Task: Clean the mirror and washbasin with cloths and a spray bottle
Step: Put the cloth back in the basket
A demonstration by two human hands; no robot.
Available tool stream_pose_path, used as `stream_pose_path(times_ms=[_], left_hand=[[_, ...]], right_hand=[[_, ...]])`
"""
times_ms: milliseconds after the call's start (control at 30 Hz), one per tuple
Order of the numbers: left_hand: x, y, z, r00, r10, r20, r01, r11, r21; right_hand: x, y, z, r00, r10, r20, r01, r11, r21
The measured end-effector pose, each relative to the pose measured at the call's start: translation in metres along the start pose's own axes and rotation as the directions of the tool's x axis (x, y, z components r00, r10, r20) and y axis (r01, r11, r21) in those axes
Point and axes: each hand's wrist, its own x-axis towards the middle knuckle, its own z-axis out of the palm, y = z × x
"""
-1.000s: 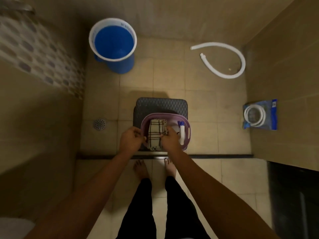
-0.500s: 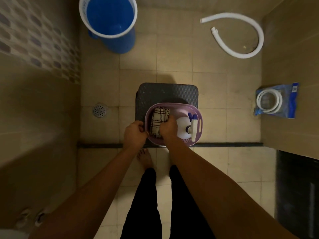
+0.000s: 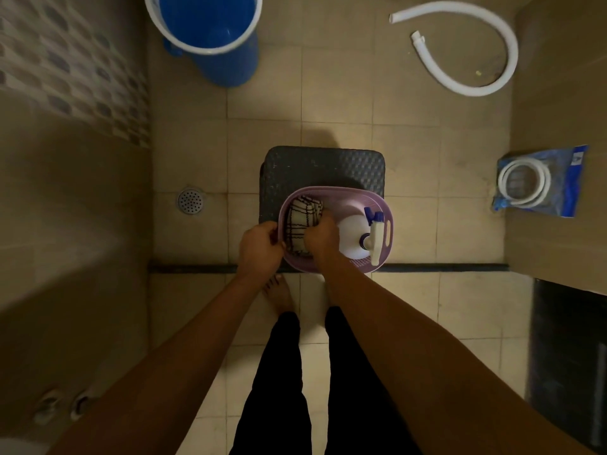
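Note:
A purple plastic basket (image 3: 358, 196) rests on a dark woven stool (image 3: 323, 167) in the middle of the floor. Inside it, on the left, lies a folded checked cloth (image 3: 300, 216); on the right a white spray bottle (image 3: 361, 239) with a blue trigger lies on its side. My left hand (image 3: 259, 246) grips the basket's left rim. Reaching into the basket, my right hand (image 3: 322, 236) is closed on the right edge of the cloth. The mirror and washbasin are out of view.
A blue bucket (image 3: 210, 34) stands at the far end. A white corrugated hose (image 3: 473, 87) curls at top right, and a bagged coiled hose (image 3: 538, 182) lies by the right wall. A floor drain (image 3: 191, 200) sits left of the stool. My bare feet stand behind a dark threshold strip (image 3: 460, 267).
The view has tilted down and nearer. My right hand has slid from the cloth's near end to its right edge and closed on it; the spray bottle now shows fully.

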Motion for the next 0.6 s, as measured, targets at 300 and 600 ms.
stream_pose_path(times_ms=[300, 600], left_hand=[[-0.004, 0.002, -0.006, 0.999, -0.023, 0.038, 0.023, 1.000, 0.006], [-0.008, 0.001, -0.008, 0.999, -0.009, 0.041, 0.008, 1.000, 0.023]], right_hand=[[-0.028, 0.012, -0.004, 0.956, -0.267, -0.124, 0.222, 0.930, -0.293], [-0.017, 0.034, 0.000, 0.889, -0.417, 0.187, 0.403, 0.522, -0.752]])
